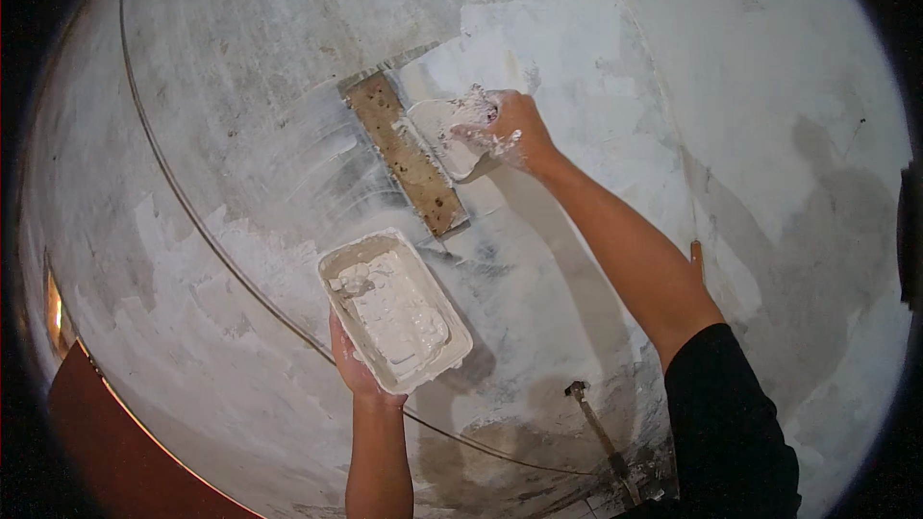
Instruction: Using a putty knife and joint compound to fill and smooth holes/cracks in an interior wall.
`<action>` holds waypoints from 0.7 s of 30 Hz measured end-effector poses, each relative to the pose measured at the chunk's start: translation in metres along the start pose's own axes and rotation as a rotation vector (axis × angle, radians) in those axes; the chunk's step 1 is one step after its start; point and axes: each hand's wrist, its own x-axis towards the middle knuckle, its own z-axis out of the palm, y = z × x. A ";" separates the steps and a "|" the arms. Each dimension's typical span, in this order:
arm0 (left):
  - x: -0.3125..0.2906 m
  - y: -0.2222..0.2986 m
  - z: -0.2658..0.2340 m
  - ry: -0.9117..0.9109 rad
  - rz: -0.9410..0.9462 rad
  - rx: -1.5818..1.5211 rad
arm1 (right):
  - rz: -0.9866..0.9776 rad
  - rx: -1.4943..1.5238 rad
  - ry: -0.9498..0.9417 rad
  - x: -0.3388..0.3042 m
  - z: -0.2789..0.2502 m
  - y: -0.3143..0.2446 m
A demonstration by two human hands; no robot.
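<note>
My left hand [360, 365] is closed on a pale rectangular tub [458, 358], gripping it from its lower left side. Inside the tub lies thick white putty [394, 312]. Up and to the right, my right hand [510, 127] is smeared with putty and closed round a putty knife whose handle is mostly hidden. The broad blade of this putty knife [440, 139] is coated white and lies against or close to the wall. Just left of the blade is a tan, pitted strip [404, 154], set slanting in the wall surface.
White putty patches cover parts of the grey wall [221, 38]. A thin cable [183, 197] curves down the left side. Near the bottom, a pipe-like piece [601, 432] leaves a dark hole. A dark red surface [115, 442] fills the lower left corner.
</note>
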 end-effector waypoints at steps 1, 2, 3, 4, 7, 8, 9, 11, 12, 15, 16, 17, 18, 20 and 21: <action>0.003 -0.007 0.007 -0.017 0.003 -0.036 | 0.003 -0.002 0.003 -0.002 -0.001 0.004; 0.007 -0.015 0.013 -0.020 -0.001 -0.035 | -0.001 0.037 0.027 -0.003 0.001 0.010; 0.012 -0.023 0.020 -0.028 -0.010 -0.043 | -0.005 0.072 0.053 -0.003 0.001 0.018; 0.016 -0.032 0.026 -0.036 -0.020 -0.050 | -0.002 0.067 0.058 0.000 0.000 0.026; 0.028 -0.055 0.048 -0.036 -0.033 -0.068 | -0.081 -0.009 0.145 0.008 -0.008 0.040; 0.030 -0.059 0.051 -0.038 -0.036 -0.066 | -0.078 -0.009 0.148 0.011 -0.009 0.041; 0.033 -0.061 0.053 -0.034 -0.023 -0.054 | -0.049 -0.045 0.119 0.014 -0.010 0.040; 0.037 -0.063 0.055 -0.032 -0.009 -0.045 | -0.022 -0.082 0.090 0.017 -0.013 0.042; 0.039 -0.063 0.055 -0.062 -0.011 -0.071 | -0.038 -0.161 0.102 0.019 -0.015 0.043; 0.035 -0.056 0.057 -0.084 -0.010 -0.110 | -0.004 -0.244 0.122 0.018 -0.020 0.053; 0.033 -0.052 0.058 -0.079 -0.012 -0.125 | 0.049 -0.251 0.133 0.016 -0.026 0.058; 0.030 -0.045 0.055 -0.077 -0.004 -0.123 | 0.097 -0.294 0.123 0.016 -0.030 0.063; 0.027 -0.041 0.052 -0.080 0.003 -0.094 | 0.147 -0.350 0.117 0.015 -0.042 0.071; 0.021 -0.032 0.048 -0.082 0.013 -0.064 | 0.061 -0.377 0.248 0.007 -0.062 0.083; 0.017 -0.024 0.044 -0.056 0.016 -0.053 | 0.058 -0.363 0.239 0.003 -0.062 0.069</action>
